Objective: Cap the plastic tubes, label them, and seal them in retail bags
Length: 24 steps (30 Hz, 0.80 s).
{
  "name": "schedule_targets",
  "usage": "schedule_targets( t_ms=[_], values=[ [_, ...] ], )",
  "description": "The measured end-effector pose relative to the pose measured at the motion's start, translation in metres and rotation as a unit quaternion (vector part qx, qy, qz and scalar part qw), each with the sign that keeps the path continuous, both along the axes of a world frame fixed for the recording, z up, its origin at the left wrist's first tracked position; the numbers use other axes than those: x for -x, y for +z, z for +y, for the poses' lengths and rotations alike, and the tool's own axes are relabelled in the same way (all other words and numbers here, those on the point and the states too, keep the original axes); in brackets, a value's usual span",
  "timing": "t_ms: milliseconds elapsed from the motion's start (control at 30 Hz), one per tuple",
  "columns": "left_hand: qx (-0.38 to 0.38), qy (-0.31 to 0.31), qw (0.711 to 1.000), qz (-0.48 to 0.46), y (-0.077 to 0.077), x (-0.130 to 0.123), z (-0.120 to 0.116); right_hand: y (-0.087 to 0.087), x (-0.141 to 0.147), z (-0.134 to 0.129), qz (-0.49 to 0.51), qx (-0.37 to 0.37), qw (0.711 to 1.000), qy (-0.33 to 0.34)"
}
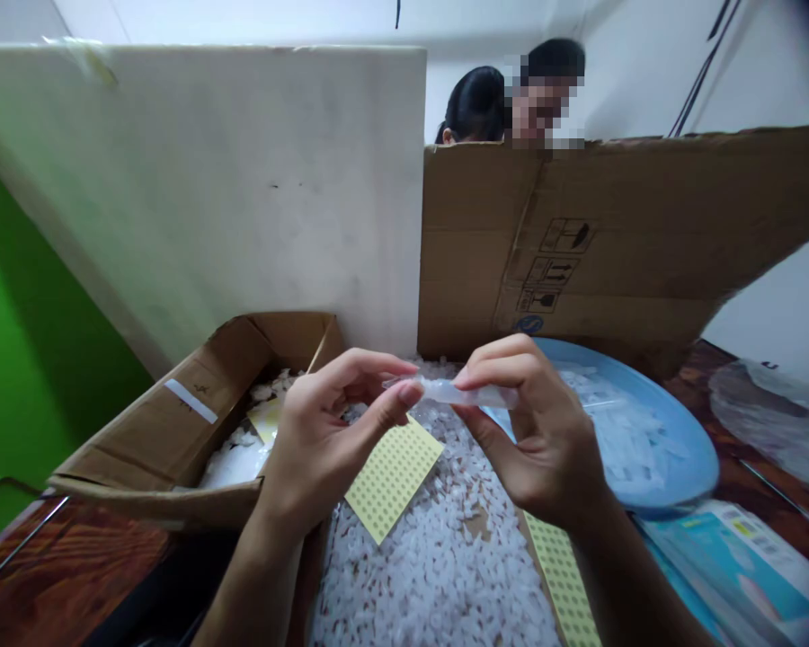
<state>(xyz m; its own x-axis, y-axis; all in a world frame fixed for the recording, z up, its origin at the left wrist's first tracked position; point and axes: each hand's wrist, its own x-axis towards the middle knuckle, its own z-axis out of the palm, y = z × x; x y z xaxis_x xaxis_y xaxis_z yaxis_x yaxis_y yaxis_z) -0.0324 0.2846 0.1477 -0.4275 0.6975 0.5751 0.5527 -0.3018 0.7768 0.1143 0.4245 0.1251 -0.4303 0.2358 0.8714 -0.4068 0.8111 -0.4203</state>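
Observation:
Above a spread of small translucent white plastic pieces (431, 575), both hands hold a translucent plastic tube (438, 391) level between them. My left hand (341, 422) pinches its thin, clear left end between thumb and index finger. Thumb and fingers of my right hand (532, 422) are closed on the wider, milky right part. Its exact kind is hard to make out. A yellow sheet of small round dots (395, 481) lies on the pieces beneath the hands. Another dotted yellow sheet (559, 575) lies partly under my right forearm.
An open cardboard box (168, 422) with white pieces stands left. A blue round tray (697, 449) at right holds clear plastic tubes. Nearby are a blue-and-white packet (748, 566) and a clear bag (775, 413). A white panel (243, 198) and cardboard sheet (613, 243) stand behind; two people are beyond.

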Motion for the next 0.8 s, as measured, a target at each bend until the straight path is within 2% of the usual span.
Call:
schedule_targets(
  t_ms=[100,267,333,500,600,700,800],
  values=[
    [0.008,-0.012,1.000,-0.009,-0.001,-0.001,0.001,-0.004,-0.002,0.001,-0.003,0.046,0.999,0.006],
    [-0.002,-0.004,0.999,0.046,-0.001,-0.004,0.003,-0.007,-0.002,0.003,-0.140,0.196,0.970,0.024],
    [-0.003,0.003,0.998,0.058,-0.003,-0.003,0.004,-0.008,0.000,0.005,-0.132,0.197,0.971,0.024],
    [-0.019,0.008,0.999,0.042,-0.007,0.000,0.006,-0.009,0.000,0.008,-0.049,0.111,0.992,-0.023],
    [-0.010,-0.010,0.998,0.064,-0.007,0.001,0.007,-0.010,-0.002,0.006,-0.077,0.169,0.982,-0.031],
    [0.013,-0.017,0.992,0.125,-0.008,0.004,0.011,-0.010,-0.003,0.006,-0.084,0.229,0.969,-0.023],
    [0.066,-0.055,0.979,0.187,-0.012,0.008,0.018,-0.008,-0.004,0.008,-0.080,0.207,0.975,0.010]
  ],
)
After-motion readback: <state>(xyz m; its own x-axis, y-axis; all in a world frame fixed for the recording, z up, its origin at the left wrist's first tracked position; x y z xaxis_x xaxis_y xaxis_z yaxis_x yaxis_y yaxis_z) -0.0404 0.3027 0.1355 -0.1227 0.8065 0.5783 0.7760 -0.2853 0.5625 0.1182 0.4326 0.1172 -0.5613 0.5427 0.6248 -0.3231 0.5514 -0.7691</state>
